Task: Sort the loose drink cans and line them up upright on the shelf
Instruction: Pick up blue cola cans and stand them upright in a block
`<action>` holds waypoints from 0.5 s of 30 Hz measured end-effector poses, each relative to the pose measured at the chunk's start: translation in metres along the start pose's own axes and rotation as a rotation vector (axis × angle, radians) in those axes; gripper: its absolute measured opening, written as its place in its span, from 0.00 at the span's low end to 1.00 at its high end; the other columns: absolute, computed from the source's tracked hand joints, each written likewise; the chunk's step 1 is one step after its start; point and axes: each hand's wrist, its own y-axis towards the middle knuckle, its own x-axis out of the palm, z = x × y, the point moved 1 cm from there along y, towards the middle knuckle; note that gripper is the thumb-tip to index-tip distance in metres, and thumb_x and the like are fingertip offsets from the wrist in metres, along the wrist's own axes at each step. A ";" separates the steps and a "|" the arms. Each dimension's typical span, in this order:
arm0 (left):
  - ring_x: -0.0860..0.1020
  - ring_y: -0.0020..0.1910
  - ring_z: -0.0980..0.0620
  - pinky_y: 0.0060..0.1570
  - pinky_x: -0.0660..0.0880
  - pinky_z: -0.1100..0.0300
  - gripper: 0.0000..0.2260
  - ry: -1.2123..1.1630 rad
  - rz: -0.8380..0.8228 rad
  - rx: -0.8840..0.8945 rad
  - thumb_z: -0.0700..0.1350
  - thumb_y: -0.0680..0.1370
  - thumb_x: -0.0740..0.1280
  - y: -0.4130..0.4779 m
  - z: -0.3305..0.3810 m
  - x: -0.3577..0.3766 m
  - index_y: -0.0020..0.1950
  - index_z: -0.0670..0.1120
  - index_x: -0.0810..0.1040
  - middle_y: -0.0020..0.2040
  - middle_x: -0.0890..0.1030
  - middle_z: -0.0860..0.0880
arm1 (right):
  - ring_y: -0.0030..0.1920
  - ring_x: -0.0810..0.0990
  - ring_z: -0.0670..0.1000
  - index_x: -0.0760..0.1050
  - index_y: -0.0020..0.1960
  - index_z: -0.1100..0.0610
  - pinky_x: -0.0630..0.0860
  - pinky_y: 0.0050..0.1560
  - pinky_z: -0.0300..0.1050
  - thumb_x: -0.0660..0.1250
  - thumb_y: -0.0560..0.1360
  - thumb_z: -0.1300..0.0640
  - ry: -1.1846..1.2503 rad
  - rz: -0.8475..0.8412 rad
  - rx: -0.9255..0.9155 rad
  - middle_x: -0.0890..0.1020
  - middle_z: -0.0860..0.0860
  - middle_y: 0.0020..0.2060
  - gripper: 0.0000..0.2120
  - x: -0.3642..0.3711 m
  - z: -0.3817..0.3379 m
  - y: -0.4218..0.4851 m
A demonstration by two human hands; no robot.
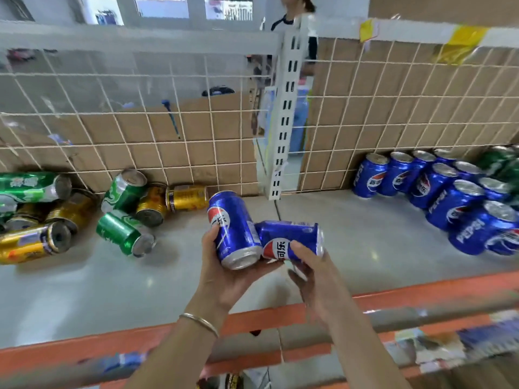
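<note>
My left hand (224, 273) grips a blue Pepsi can (234, 228), tilted with its silver end toward me, above the middle of the grey shelf (351, 228). My right hand (311, 273) holds a second blue Pepsi can (292, 237) lying sideways against the first, with fingers curled on its side. Several blue Pepsi cans (438, 189) stand upright in rows at the right. Loose green cans (123, 214) and gold cans (186, 198) lie on their sides at the left.
A white wire grid (146, 113) backed by cardboard closes the shelf's rear, with a slotted white upright post (283, 116) in the middle. An orange rail (252, 324) runs along the front edge. A person (297, 15) stands behind the shelving. A few green cans (502, 164) stand at the far right.
</note>
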 end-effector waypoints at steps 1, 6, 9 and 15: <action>0.76 0.59 0.33 0.62 0.63 0.30 0.32 -0.006 -0.015 -0.003 0.57 0.59 0.76 0.003 -0.007 0.006 0.55 0.38 0.80 0.59 0.78 0.36 | 0.51 0.82 0.51 0.72 0.63 0.53 0.76 0.55 0.47 0.78 0.59 0.57 -0.005 0.011 -0.034 0.84 0.55 0.53 0.34 -0.010 -0.007 -0.005; 0.69 0.66 0.31 0.65 0.62 0.31 0.42 0.034 -0.078 -0.085 0.58 0.60 0.76 0.014 -0.055 0.041 0.68 0.39 0.68 0.68 0.70 0.34 | 0.39 0.82 0.39 0.67 0.57 0.49 0.77 0.39 0.31 0.76 0.66 0.67 -0.345 0.099 -0.325 0.81 0.49 0.48 0.28 -0.066 -0.045 -0.032; 0.75 0.61 0.34 0.63 0.65 0.32 0.41 0.070 -0.075 -0.106 0.57 0.58 0.77 0.020 -0.080 0.056 0.65 0.40 0.71 0.62 0.76 0.36 | 0.45 0.78 0.40 0.69 0.54 0.48 0.74 0.44 0.30 0.82 0.60 0.52 -0.787 0.173 -0.416 0.76 0.50 0.52 0.29 -0.105 -0.064 -0.040; 0.80 0.51 0.40 0.57 0.73 0.37 0.28 0.139 -0.092 -0.243 0.55 0.54 0.79 0.030 -0.149 0.097 0.48 0.41 0.81 0.49 0.82 0.42 | 0.46 0.69 0.43 0.68 0.64 0.48 0.68 0.50 0.36 0.72 0.54 0.34 -1.408 0.104 -0.447 0.72 0.47 0.52 0.41 -0.176 -0.087 -0.058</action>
